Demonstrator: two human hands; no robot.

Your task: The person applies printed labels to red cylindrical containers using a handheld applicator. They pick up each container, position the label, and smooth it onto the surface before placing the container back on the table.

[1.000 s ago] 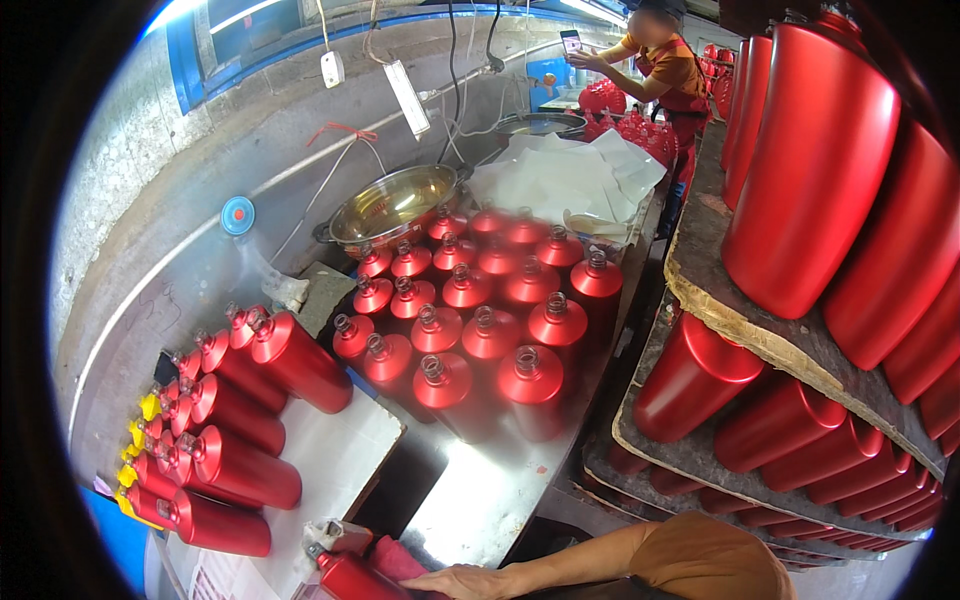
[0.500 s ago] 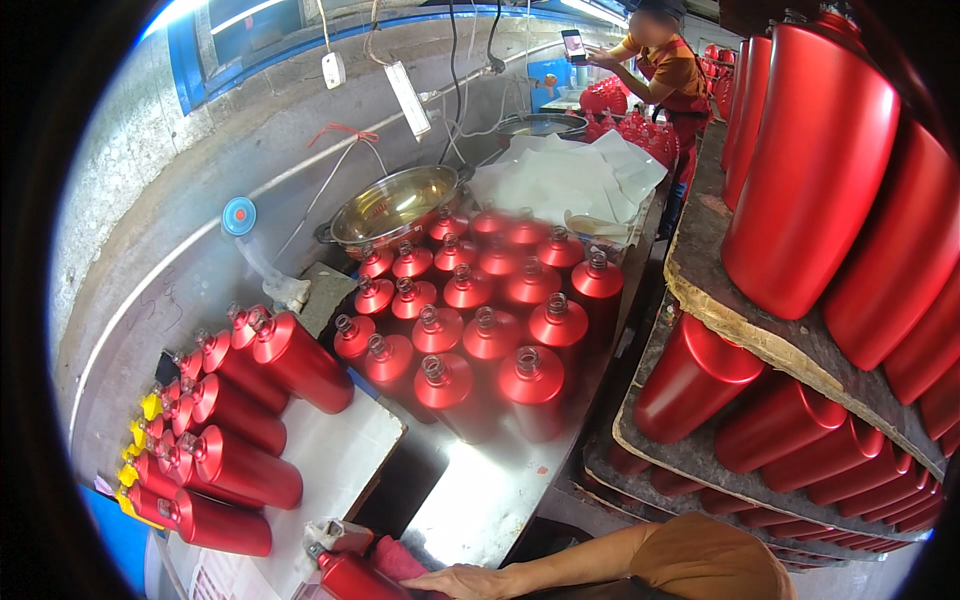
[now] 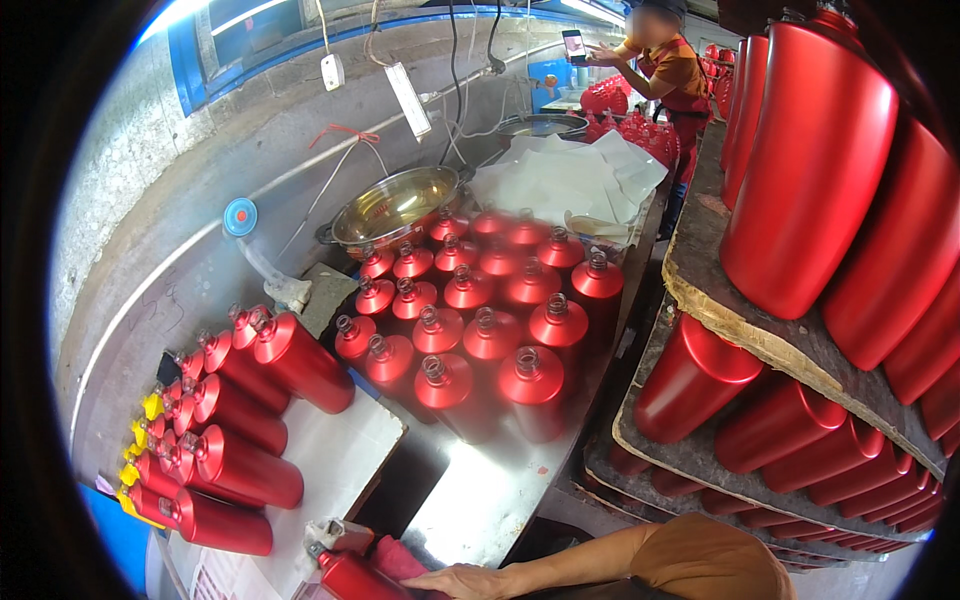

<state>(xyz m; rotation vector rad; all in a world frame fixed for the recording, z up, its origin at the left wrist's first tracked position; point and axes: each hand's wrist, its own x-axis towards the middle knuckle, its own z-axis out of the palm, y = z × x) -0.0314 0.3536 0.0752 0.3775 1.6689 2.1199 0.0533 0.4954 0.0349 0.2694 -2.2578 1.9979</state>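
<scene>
My right hand comes in at the lower edge from a brown sleeve. It is closed at the base end of a red bottle, which lies tilted with its clear neck toward the upper left. Part of the hand is cut off by the picture's edge. Against the bottle and my fingers rests a pink cloth. A whitish, crumpled-looking piece sits just beyond the bottle's neck; I cannot make out what it is. My left hand is out of view.
Several red bottles lean on a white board at the left. More upright bottles crowd the metal table, near a steel basin and white sheets. Shelves of bottles crowd the right. Behind, a person holds a phone.
</scene>
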